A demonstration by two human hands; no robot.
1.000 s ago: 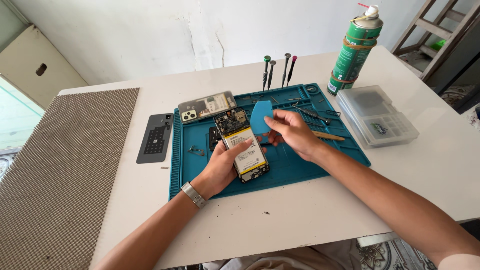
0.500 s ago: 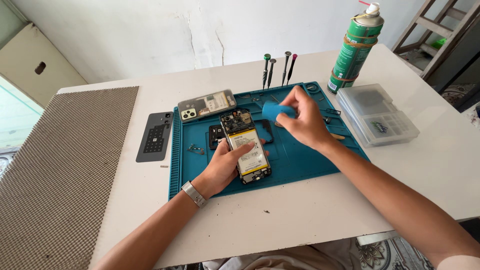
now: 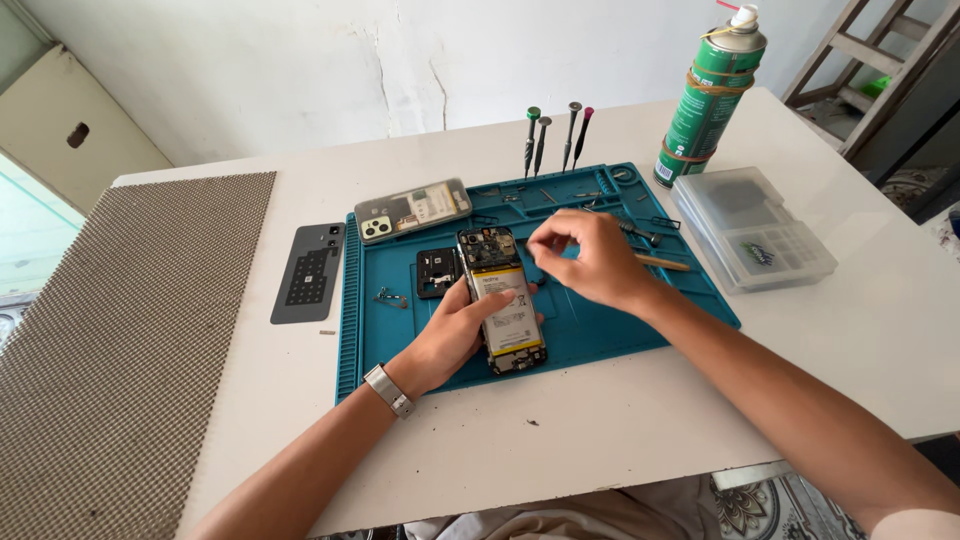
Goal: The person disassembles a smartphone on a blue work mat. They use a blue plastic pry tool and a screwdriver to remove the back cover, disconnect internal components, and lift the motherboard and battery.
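My left hand [image 3: 450, 335] grips an opened phone [image 3: 505, 305] by its left edge, holding it flat on the teal work mat [image 3: 600, 330]. The phone's battery and circuit board face up. My right hand [image 3: 592, 262] hovers just right of the phone's top end, fingers curled and thumb and forefinger pinched together. Nothing shows between those fingers, and the blue pick is out of sight. A small black cover plate [image 3: 438, 272] lies left of the phone, and the phone's back cover [image 3: 410, 210] rests at the mat's far left corner.
Several screwdrivers [image 3: 555, 135] stand upright at the mat's far edge. A green spray can [image 3: 712, 100] and a clear plastic parts box [image 3: 752, 228] sit to the right. A wooden-handled tool [image 3: 662, 263] lies beside my right hand. A dark flat panel [image 3: 308, 272] and a woven mat [image 3: 120, 350] lie left.
My right hand held a blue pick above the mat; it has lowered toward the phone's top and the pick no longer shows. The left hand and phone stayed put.
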